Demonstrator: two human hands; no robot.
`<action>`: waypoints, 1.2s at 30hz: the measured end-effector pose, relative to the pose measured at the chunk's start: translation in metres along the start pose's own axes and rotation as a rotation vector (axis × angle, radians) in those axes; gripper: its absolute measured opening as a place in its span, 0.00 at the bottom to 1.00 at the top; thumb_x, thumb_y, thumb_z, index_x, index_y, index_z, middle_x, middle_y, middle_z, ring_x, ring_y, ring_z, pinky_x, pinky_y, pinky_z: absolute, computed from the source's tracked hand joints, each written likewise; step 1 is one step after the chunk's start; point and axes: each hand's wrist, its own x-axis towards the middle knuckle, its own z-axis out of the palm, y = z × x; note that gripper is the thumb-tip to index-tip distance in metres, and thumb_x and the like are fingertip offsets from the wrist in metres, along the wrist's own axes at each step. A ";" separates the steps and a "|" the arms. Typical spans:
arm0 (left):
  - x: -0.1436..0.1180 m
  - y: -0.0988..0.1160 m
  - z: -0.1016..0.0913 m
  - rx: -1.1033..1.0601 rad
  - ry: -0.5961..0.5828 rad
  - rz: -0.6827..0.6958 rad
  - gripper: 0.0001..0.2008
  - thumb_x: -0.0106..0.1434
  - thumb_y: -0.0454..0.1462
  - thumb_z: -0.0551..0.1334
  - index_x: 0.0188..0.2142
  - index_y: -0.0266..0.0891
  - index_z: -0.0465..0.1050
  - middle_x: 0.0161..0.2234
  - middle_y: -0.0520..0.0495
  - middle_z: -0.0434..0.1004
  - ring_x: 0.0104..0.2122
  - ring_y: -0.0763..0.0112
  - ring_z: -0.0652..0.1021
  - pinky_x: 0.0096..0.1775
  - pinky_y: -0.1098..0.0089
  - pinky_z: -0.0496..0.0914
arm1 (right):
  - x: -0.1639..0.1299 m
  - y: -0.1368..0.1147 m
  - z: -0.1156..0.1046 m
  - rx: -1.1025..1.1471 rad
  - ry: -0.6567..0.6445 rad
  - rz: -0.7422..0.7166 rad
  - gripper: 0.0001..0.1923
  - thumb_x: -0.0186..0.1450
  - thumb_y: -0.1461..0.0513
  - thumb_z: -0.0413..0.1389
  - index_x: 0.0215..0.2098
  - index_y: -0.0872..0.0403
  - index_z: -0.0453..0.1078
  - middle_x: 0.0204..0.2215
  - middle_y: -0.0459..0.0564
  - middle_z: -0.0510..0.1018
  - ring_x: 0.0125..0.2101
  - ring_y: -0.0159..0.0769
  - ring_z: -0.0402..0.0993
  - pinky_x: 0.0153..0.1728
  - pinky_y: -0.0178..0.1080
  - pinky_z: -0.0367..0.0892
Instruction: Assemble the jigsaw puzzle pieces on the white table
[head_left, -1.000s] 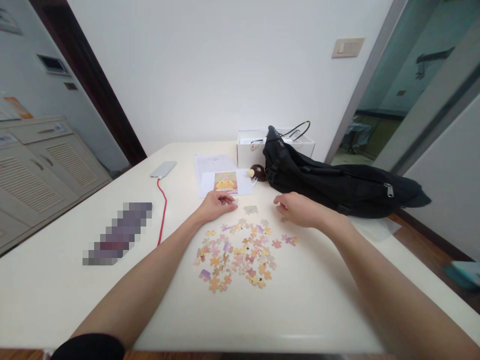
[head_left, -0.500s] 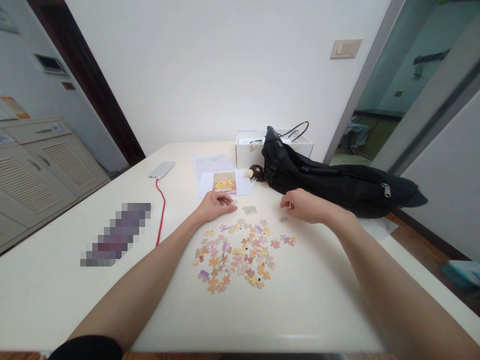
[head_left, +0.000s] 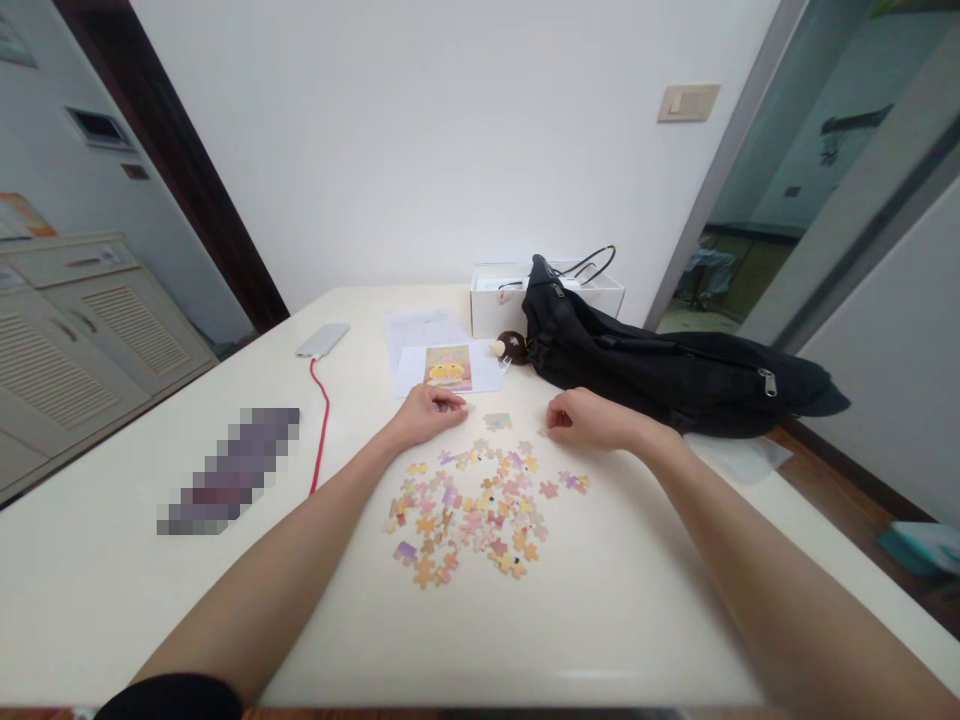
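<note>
My left hand (head_left: 429, 412) is closed, pinching a pale puzzle piece (head_left: 470, 408) that pokes out past its fingertips. To the right, my right hand (head_left: 581, 418) is curled with its fingers together on another puzzle piece (head_left: 542, 432), mostly hidden, just above or on the table. Between the hands lies a small joined section of puzzle (head_left: 496, 421), greyish with a light blue patch. Nearer to me spreads a loose pile of puzzle pieces (head_left: 472, 515) in pink, orange, yellow and purple. A picture card (head_left: 448, 368) with a yellow figure rests on white paper beyond my left hand.
A black bag (head_left: 660, 370) lies at the right in front of a white box (head_left: 491, 312). Beside it is a brown plush trinket (head_left: 513, 347). On the left, a power bank (head_left: 323, 340) has a red cable (head_left: 324, 420), near a pixelated object (head_left: 232, 470).
My right hand has moved left towards the joined section. The piece that lay under it on the table is now at its fingertips. My left hand has barely shifted.
</note>
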 end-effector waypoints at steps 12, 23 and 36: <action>-0.001 0.004 0.001 -0.008 0.003 -0.011 0.15 0.45 0.45 0.70 0.26 0.35 0.77 0.24 0.48 0.74 0.25 0.72 0.69 0.27 0.72 0.63 | 0.004 -0.012 0.004 -0.064 0.109 0.016 0.11 0.63 0.68 0.50 0.35 0.58 0.75 0.34 0.56 0.80 0.31 0.36 0.72 0.31 0.33 0.61; -0.001 0.003 0.001 -0.010 0.004 0.005 0.14 0.48 0.45 0.68 0.27 0.35 0.77 0.25 0.48 0.74 0.25 0.72 0.70 0.27 0.72 0.63 | 0.002 -0.008 0.004 -0.106 0.079 0.058 0.11 0.65 0.64 0.51 0.36 0.58 0.76 0.34 0.57 0.80 0.30 0.36 0.72 0.30 0.33 0.60; -0.001 0.003 0.001 -0.019 0.005 0.002 0.15 0.48 0.44 0.67 0.29 0.34 0.78 0.24 0.48 0.73 0.26 0.72 0.69 0.28 0.73 0.63 | 0.005 -0.008 0.009 -0.090 0.070 0.029 0.13 0.62 0.69 0.52 0.38 0.59 0.78 0.37 0.58 0.81 0.36 0.40 0.77 0.36 0.34 0.65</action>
